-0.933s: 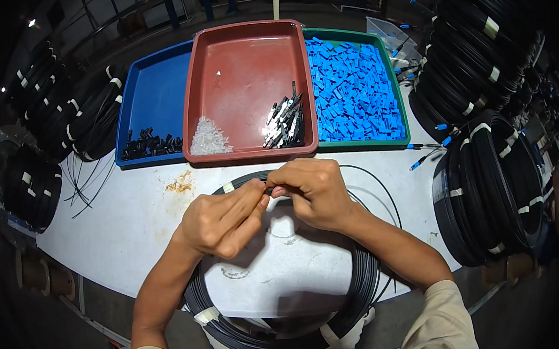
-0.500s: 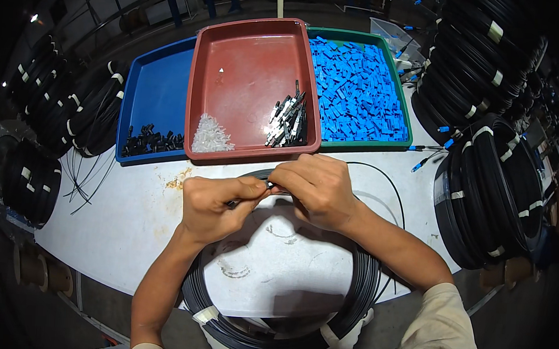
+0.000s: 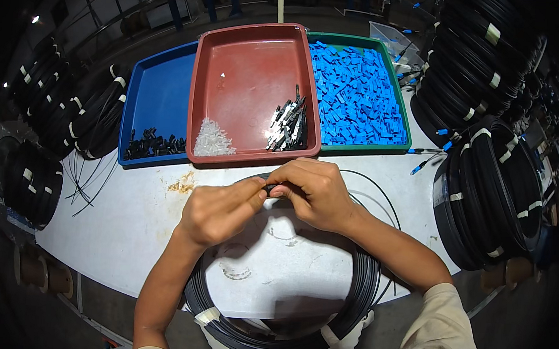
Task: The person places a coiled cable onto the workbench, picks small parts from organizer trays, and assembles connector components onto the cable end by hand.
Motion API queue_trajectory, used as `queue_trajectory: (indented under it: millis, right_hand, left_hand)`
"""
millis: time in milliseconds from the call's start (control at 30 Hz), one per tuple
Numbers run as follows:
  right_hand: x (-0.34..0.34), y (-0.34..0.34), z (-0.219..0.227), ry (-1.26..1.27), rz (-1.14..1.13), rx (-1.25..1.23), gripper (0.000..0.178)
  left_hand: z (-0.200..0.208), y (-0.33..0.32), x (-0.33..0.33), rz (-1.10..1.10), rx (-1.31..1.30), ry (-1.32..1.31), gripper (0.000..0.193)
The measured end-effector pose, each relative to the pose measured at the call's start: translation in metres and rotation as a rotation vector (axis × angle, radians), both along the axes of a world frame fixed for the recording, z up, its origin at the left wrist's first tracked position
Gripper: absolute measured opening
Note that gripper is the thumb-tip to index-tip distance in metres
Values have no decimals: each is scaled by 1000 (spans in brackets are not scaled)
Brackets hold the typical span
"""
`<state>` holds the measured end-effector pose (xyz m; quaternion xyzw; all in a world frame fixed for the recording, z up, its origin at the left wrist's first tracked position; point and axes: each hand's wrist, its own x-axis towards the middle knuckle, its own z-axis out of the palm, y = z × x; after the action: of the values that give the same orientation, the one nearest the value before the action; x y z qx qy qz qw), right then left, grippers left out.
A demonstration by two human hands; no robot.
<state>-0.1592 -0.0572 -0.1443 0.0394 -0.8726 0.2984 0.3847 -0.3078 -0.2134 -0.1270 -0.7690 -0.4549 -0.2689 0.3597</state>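
My left hand [image 3: 221, 210] and my right hand [image 3: 312, 190] meet over the far side of a black cable coil [image 3: 363, 288]. Both are closed in a pinch, fingertips almost touching, around a small black part [image 3: 268, 188]. Most of this part is covered by the fingers, so its exact kind cannot be made out. The coil is bound with pale tape and overhangs the near edge of the white table [image 3: 287, 264]. A loose loop of cable [image 3: 390, 203] curves out to the right of my right hand.
Beyond my hands stand a blue tray [image 3: 160, 90] with small black pieces, a red tray [image 3: 254, 64] with clear sleeves and black-and-silver connector parts, and a green tray [image 3: 405, 128] full of blue housings. Cable coils [image 3: 490, 187] pile up at the right, more coils [image 3: 32, 182] at the left.
My left hand has turned slightly and its fingers have straightened over the small part, covering more of it. My right hand has shifted slightly nearer.
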Motion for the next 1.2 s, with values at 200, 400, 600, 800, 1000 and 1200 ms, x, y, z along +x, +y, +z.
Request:
queue_trajectory:
  millis: [200, 400, 600, 800, 1000, 1200]
  right_hand:
    - [0, 8, 0, 205, 13, 279, 20]
    - [0, 8, 3, 200, -26, 332, 22]
    - [1, 7, 2, 192, -20, 357, 18]
    - [1, 5, 4, 209, -24, 351, 17]
    - [1, 6, 3, 226, -76, 396, 20]
    - [4, 8, 0, 189, -51, 267, 17]
  left_hand:
    - [-10, 3, -3, 34, -165, -673, 40]
    - [-16, 6, -7, -116, -249, -938, 59]
    - [-13, 6, -2, -38, -252, -932, 48]
    - [-9, 4, -3, -83, -220, -829, 27]
    - [-10, 6, 0, -36, -248, -871, 18]
    - [-5, 1, 5, -41, -101, -259, 18]
